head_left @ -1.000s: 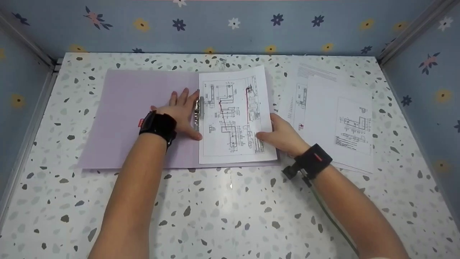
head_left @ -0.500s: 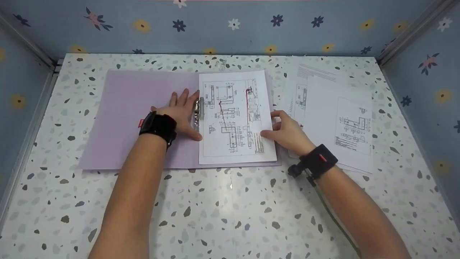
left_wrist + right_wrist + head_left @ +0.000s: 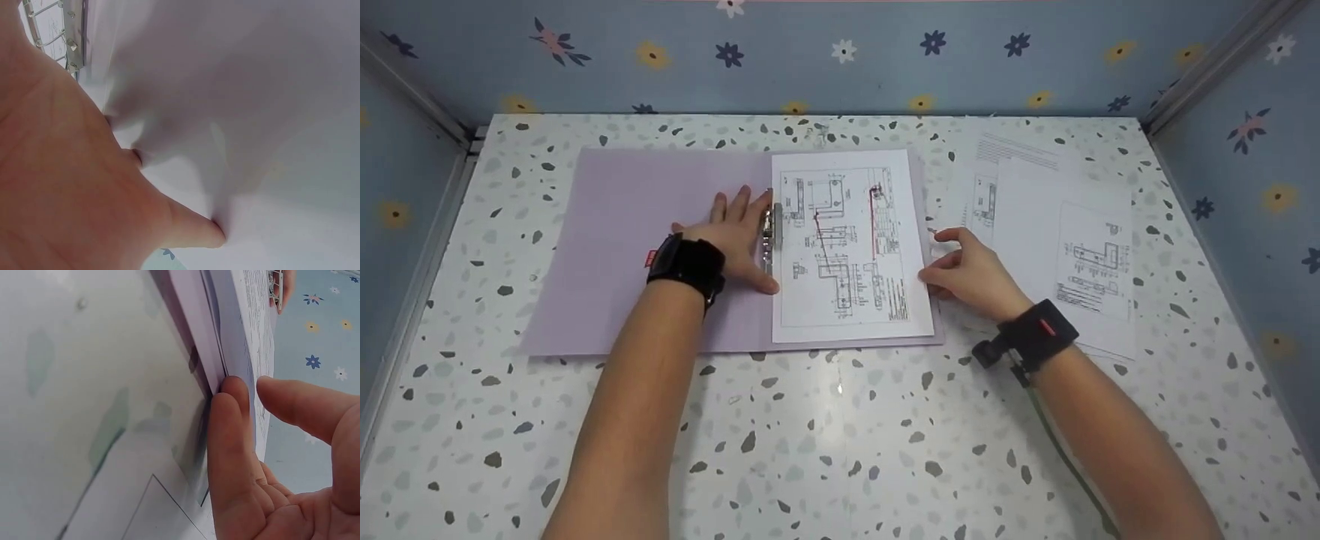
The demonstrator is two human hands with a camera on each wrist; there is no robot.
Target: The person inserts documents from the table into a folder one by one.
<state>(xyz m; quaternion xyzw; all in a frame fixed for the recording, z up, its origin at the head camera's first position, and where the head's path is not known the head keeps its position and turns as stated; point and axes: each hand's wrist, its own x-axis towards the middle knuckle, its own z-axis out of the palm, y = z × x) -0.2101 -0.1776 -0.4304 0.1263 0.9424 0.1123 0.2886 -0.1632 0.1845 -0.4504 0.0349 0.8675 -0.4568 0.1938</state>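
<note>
- Left hand [image 3: 731,244]: laid just left of the ring clasp [image 3: 769,236], fingers spread and extended, gripping nothing; the thumb points toward the clasp's near end, beside the paper's margin.
- Right hand [image 3: 975,274]: to the right of the clasp, at the paper edge farthest from it. The fingers are lightly bent; the right-wrist view shows fingertips against the layered edge and the thumb on the other side. Whether they pinch the paper I cannot tell.
- Top sheet [image 3: 851,255]: flat, directly right of the clasp, bearing technical drawings and red lines. Further layers show beneath its edge.
- Purple folder [image 3: 622,247]: spread on both sides of the clasp, one leaf under the left hand, the other under the sheets.
- Loose sheets [image 3: 1027,217]: overlapping, well to the right of the clasp, partly behind the right hand.
- Table [image 3: 840,442]: speckled, extending all around the clasp; beyond the clasp stands a flowered wall panel [image 3: 802,71].
- Possible faults (judgement): uneven pressure at the outer edge could skew or buckle the stack; a pull away from the clasp might tear punched holes if the rings hold the paper, or slide it free if not; a careless sweep could scatter the loose sheets.
</note>
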